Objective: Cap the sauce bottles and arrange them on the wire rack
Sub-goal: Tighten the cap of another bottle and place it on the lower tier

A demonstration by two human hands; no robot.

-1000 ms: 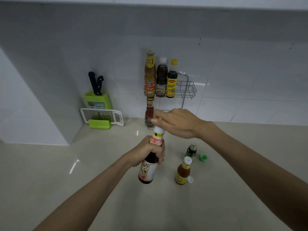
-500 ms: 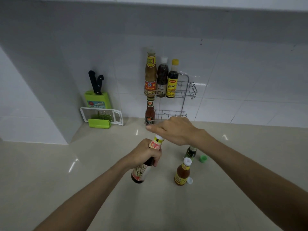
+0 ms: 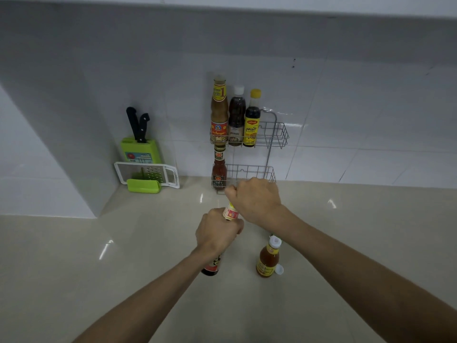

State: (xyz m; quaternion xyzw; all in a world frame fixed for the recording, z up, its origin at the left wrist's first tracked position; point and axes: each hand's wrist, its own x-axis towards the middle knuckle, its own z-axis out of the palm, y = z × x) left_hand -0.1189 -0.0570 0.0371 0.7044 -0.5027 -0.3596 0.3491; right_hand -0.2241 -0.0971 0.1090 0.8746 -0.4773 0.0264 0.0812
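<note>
Capping was the step in hand. A dark sauce bottle (image 3: 231,214) was gripped around its neck by the left hand (image 3: 217,233), whose fingers were clamped on the glass, and it was held tilted above the pale desk (image 3: 74,268), its base low and its top leaning away from the wearer. The right hand (image 3: 254,199) was closed over the bottle's mouth, fingers curled together as though around a cap; the cap itself was hidden under the hand, so whether it was fully seated could not be told.

Just to the right, a small orange sauce bottle (image 3: 267,261) was seen standing upright on the desk with its white flip cap hanging open at its side. Against the tiled wall behind, a two-tier wire rack (image 3: 277,134) was mounted. Three capped bottles were lined up at the left of its upper tier, and one red sauce bottle (image 3: 219,172) was set at the left end of the lower tier, with free space left beside it. A green knife block (image 3: 141,152) and a grater (image 3: 146,173) were placed well off to the left.

Judged from this, the next move called for the cap to be turned tight while the neck was kept steady, after which the bottle would need to be righted and lifted into a free space on the rack. The orange bottle remained to be closed.
</note>
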